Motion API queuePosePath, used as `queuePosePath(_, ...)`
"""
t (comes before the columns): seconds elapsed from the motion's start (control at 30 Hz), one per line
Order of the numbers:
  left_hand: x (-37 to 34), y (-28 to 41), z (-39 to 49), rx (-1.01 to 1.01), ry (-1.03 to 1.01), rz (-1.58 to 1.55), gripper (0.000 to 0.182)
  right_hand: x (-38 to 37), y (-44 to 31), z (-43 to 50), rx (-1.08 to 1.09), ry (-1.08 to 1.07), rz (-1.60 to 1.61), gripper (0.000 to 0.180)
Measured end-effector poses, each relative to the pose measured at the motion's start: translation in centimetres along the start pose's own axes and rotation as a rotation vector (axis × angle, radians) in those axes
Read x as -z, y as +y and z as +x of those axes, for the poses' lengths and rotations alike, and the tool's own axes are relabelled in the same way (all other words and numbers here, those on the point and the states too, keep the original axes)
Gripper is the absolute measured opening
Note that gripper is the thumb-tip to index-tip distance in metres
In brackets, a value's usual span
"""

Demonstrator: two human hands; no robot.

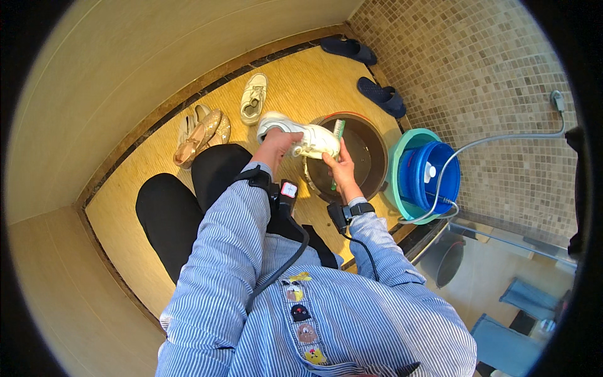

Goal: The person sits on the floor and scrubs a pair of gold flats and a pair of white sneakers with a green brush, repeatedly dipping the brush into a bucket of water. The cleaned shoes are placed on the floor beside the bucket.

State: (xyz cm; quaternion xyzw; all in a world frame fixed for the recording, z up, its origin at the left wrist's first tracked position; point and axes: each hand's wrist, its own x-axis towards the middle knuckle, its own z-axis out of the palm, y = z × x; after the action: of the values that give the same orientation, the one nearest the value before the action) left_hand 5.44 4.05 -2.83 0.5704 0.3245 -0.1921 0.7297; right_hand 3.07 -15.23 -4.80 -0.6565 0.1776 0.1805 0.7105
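A white sneaker [318, 140] is held up sideways in my left hand [278, 145], which grips it around the heel and ankle opening. Its toe points right, over the rim of a dark round basin [372, 155]. My right hand [344, 172] holds a scrub brush [338, 126] with a green body and pale bristles, upright beside the toe. The right thumb lies at the toe's lower edge, and the fingers hide the brush's middle. The matching white sneaker [254, 99] stands on the yellow floor just beyond.
Gold glittery flats [200, 134] sit left, by my knees. Dark blue slippers [380, 96] lie near the mosaic wall. On the right, a blue bucket [424, 176] stands in a teal basin [393, 188], with a grey shower hose [499, 137] draped across. A glass panel [509, 240] stands lower right.
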Motion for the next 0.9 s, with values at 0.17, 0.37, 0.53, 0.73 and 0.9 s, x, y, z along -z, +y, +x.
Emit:
queuePosePath(0.17, -0.2, 0.5, 0.0, 0.057, -0.012, -0.041, 0.034, -0.1, -0.4, 0.4, -0.064, -0.001, -0.026, 0.080)
queuePosePath(0.37, -0.3, 1.5, -1.3, 0.029, -0.124, -0.090, 0.029, 0.2, -0.8, 1.1, 0.095, -0.060, 0.013, 0.077)
queuePosePath(0.53, -0.3, 2.2, -1.7, 0.056, -0.086, -0.281, 0.028, 3.2, -0.3, 0.9, -0.105, -0.088, -0.142, 0.069)
queuePosePath(0.73, -0.2, 2.1, -0.7, 0.066, -0.010, -0.350, 0.029, 8.8, 3.8, 3.6, -0.427, 0.197, -0.452, 0.057)
queuePosePath(0.9, -0.6, 1.4, 0.0, -0.004, 0.000, -0.431, 0.028, 8.4, 5.4, 5.4, -0.349, 0.268, -0.823, 0.049)
